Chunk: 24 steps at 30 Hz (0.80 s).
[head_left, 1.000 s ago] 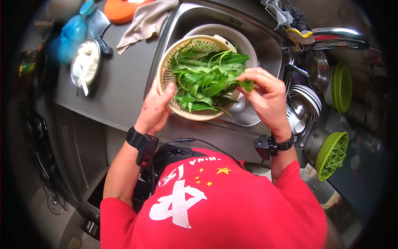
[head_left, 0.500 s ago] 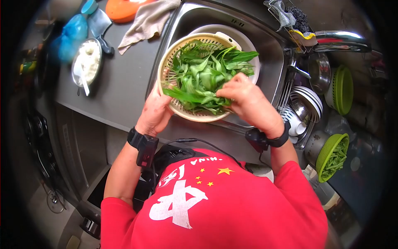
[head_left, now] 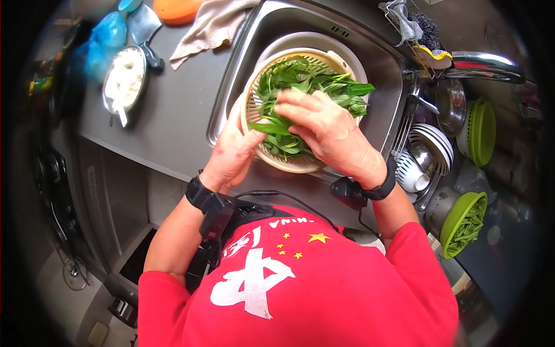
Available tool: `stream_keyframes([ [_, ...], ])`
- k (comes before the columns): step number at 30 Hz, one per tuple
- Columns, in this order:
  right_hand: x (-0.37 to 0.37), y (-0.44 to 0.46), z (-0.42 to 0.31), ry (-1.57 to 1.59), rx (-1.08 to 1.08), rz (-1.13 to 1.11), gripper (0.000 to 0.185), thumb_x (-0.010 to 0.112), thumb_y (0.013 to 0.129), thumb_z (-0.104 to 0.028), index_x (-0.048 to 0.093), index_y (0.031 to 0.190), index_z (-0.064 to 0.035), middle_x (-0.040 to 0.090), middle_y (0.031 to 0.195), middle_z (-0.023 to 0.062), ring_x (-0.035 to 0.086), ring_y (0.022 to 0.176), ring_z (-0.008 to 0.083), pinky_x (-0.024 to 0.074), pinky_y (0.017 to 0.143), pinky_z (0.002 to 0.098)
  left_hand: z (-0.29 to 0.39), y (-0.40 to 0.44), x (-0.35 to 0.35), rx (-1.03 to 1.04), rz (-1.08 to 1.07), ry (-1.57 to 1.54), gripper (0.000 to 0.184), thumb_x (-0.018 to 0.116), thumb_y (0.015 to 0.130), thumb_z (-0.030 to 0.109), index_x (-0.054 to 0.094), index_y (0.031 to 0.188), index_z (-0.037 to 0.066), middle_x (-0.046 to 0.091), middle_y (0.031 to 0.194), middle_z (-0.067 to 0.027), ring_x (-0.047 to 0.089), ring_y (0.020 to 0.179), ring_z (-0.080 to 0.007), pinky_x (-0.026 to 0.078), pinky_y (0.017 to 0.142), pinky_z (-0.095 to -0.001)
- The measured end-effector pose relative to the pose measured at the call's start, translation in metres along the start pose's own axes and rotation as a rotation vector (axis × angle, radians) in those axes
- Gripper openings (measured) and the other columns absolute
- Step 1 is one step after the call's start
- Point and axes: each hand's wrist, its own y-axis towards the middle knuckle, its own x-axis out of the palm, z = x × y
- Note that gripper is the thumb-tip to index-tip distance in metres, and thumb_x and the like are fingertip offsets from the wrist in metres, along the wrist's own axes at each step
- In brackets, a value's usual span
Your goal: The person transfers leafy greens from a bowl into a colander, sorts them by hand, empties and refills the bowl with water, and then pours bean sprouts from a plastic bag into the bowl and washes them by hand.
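Observation:
A cream slotted colander [head_left: 293, 167] full of green leafy stems [head_left: 315, 80] is held over the sink's near-left part. My left hand [head_left: 234, 151] grips the colander's left rim, its thumb over the edge beside a bright leaf; the other fingers are hidden behind the wall. Over the leaves, my right hand [head_left: 330, 128] has its fingers stretched out and apart, slightly blurred. Its fingertips hover at or touch the greens; I cannot tell which. Behind the colander, a larger pale basin [head_left: 300, 39] sits in the steel sink [head_left: 378, 72].
On the left counter are a dish of white food [head_left: 128, 75], a cleaver [head_left: 143, 28] and a beige cloth [head_left: 211, 29]. Right of the sink stand the faucet [head_left: 485, 65], striped bowls [head_left: 430, 147] and a green basket [head_left: 446, 228] of green beans.
My right hand has moved left over the leaves, its fingers opening out from a pinch. The colander and my left hand appear slightly further right, as does the whole scene.

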Motion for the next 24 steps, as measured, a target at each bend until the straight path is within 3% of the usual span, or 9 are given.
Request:
stream_keyframes([
  [4, -0.004, -0.006, 0.009, -0.015, 0.145, -0.008, 0.012, 0.069, 0.084, -0.011, 0.069, 0.094, -0.0047, 0.069, 0.090, 0.0101, 0.059, 0.083, 0.0303, 0.0496, 0.075, 0.0412, 0.003, -0.004, 0.000, 0.004, 0.011, -0.018, 0.085, 0.074, 0.086, 0.015, 0.023, 0.152, 0.005, 0.042, 0.146, -0.0101, 0.042, 0.134, -0.0206, 0.035, 0.113, -0.0364],
  [5, -0.003, -0.003, 0.009, 0.006, 0.166, 0.051, 0.011, 0.067, 0.087, -0.014, 0.070, 0.089, -0.0034, 0.067, 0.080, 0.0136, 0.060, 0.076, 0.0332, 0.0493, 0.072, 0.0432, 0.002, -0.004, 0.000, 0.000, 0.008, -0.023, 0.084, 0.074, 0.087, 0.013, 0.022, 0.152, 0.005, 0.043, 0.146, -0.0102, 0.042, 0.134, -0.0206, 0.035, 0.112, -0.0364],
  [9, 0.009, 0.002, 0.020, 0.035, 0.385, 0.076, 0.015, 0.069, 0.084, -0.017, 0.072, 0.087, -0.0021, 0.067, 0.075, 0.0192, 0.064, 0.071, 0.0373, 0.0499, 0.069, 0.0454, -0.006, -0.005, 0.003, -0.006, -0.006, 0.008, 0.083, 0.072, 0.089, 0.011, 0.020, 0.153, 0.005, 0.043, 0.146, -0.0109, 0.042, 0.134, -0.0207, 0.035, 0.112, -0.0361],
  [12, 0.012, 0.010, 0.017, 0.090, 0.492, 0.035, 0.020, 0.073, 0.081, -0.021, 0.072, 0.083, -0.0013, 0.067, 0.071, 0.0188, 0.066, 0.070, 0.0365, 0.0512, 0.069, 0.0435, -0.008, -0.006, 0.005, 0.008, -0.011, 0.033, 0.084, 0.072, 0.089, 0.012, 0.019, 0.153, 0.005, 0.042, 0.146, -0.0112, 0.042, 0.134, -0.0205, 0.035, 0.112, -0.0359],
  [16, 0.021, 0.011, 0.026, 0.222, 0.595, 0.061, 0.021, 0.071, 0.081, -0.019, 0.071, 0.083, 0.0019, 0.068, 0.073, 0.0188, 0.069, 0.069, 0.0296, 0.0530, 0.069, 0.0374, -0.007, -0.006, 0.005, 0.032, -0.002, 0.059, 0.084, 0.072, 0.089, 0.013, 0.019, 0.153, 0.005, 0.042, 0.147, -0.0112, 0.041, 0.134, -0.0207, 0.034, 0.113, -0.0361],
  [18, 0.016, 0.006, 0.032, 0.416, 0.654, 0.086, 0.019, 0.071, 0.082, -0.015, 0.072, 0.089, 0.0027, 0.072, 0.077, 0.0109, 0.067, 0.069, 0.0157, 0.0519, 0.067, 0.0294, -0.005, -0.006, 0.003, 0.040, 0.004, 0.049, 0.083, 0.072, 0.089, 0.012, 0.020, 0.153, 0.005, 0.042, 0.147, -0.0108, 0.041, 0.134, -0.0209, 0.034, 0.113, -0.0362],
  [20, 0.006, 0.002, 0.032, 0.742, 0.734, 0.121, 0.016, 0.071, 0.086, -0.013, 0.072, 0.093, 0.0020, 0.071, 0.081, 0.0046, 0.063, 0.069, 0.0099, 0.0492, 0.065, 0.0244, -0.003, -0.005, 0.003, 0.040, 0.000, 0.022, 0.082, 0.072, 0.088, 0.011, 0.021, 0.153, 0.005, 0.042, 0.146, -0.0103, 0.041, 0.134, -0.0211, 0.033, 0.113, -0.0362],
  [24, -0.011, -0.008, 0.034, 1.042, 0.733, 0.127, 0.014, 0.068, 0.091, -0.011, 0.072, 0.098, 0.0006, 0.070, 0.083, 0.0030, 0.062, 0.072, 0.0073, 0.0479, 0.065, 0.0208, -0.002, -0.004, 0.002, 0.031, 0.018, 0.000, 0.082, 0.073, 0.087, 0.014, 0.025, 0.152, 0.005, 0.043, 0.145, -0.0096, 0.041, 0.134, -0.0209, 0.033, 0.113, -0.0360],
])
